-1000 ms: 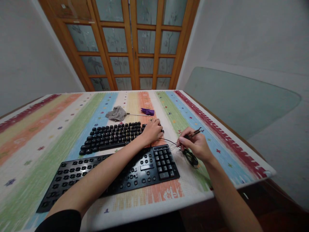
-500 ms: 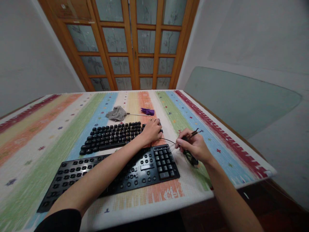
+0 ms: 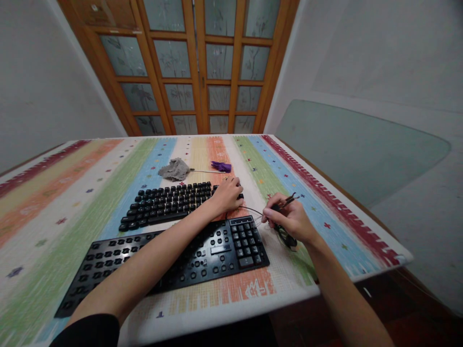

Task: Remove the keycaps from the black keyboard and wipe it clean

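A flat black plastic keyboard (image 3: 210, 258) lies from lower left to middle, in front of rows of small black plastic keys (image 3: 170, 201). The left hand (image 3: 227, 193), mid-frame, is at their right end; I can't tell if it grips. A thin black cord (image 3: 250, 209) runs to the right hand (image 3: 287, 218), right of middle, pinching a thin dark stick (image 3: 290, 198); one tug might scatter keys.

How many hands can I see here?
2: the left hand at the right end of the black keycap rows, the right hand beside the number pad, holding a slim tool.
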The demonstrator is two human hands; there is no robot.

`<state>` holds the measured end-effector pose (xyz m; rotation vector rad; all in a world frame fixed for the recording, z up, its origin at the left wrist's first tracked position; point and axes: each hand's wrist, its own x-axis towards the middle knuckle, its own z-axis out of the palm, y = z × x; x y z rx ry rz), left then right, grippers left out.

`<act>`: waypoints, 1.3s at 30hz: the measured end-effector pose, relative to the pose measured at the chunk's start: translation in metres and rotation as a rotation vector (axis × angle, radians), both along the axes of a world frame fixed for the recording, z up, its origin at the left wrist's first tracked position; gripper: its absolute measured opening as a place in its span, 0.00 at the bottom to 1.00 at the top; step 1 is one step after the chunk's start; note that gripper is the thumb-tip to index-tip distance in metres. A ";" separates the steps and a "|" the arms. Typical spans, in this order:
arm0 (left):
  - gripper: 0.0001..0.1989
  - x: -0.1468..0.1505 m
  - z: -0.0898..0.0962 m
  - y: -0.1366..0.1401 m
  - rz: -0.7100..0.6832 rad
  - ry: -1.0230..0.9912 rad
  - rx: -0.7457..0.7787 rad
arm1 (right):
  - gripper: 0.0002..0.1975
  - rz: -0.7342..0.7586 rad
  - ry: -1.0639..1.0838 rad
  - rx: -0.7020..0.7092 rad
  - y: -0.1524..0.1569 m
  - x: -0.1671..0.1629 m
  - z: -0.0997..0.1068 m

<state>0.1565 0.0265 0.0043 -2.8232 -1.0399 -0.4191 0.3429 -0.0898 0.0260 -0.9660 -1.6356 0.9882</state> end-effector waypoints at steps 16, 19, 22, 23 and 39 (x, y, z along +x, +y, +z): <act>0.08 -0.077 0.013 -0.096 -0.113 -0.211 -0.185 | 0.10 0.149 -0.394 0.071 0.001 -0.019 -0.005; 0.09 -0.081 0.007 -0.107 -0.107 -0.214 -0.226 | 0.11 0.148 -0.425 0.062 0.004 -0.024 -0.009; 0.09 -0.082 0.000 -0.109 -0.108 -0.216 -0.246 | 0.12 0.139 -0.423 0.066 0.007 -0.027 -0.012; 0.08 -0.082 -0.002 -0.109 -0.110 -0.217 -0.248 | 0.12 0.139 -0.421 0.068 0.008 -0.028 -0.012; 0.12 -0.087 -0.019 -0.120 -0.119 -0.335 -0.262 | 0.13 0.266 -0.738 0.222 0.022 -0.045 0.002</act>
